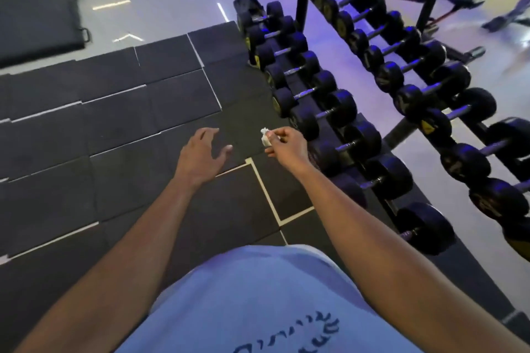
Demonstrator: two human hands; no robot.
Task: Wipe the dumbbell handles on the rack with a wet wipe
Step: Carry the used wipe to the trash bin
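A two-tier rack holds rows of round-headed black dumbbells with metal handles. Just left of it, the right hand pinches a crumpled white wet wipe, short of the handles. The left hand hovers spread-fingered over dark rubber floor tiles beside the rack.

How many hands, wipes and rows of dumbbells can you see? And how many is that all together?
Hands: 2, the left hand and the right hand
Wipe: 1
Rows of dumbbells: 2, the lower row and the upper row
Total: 5
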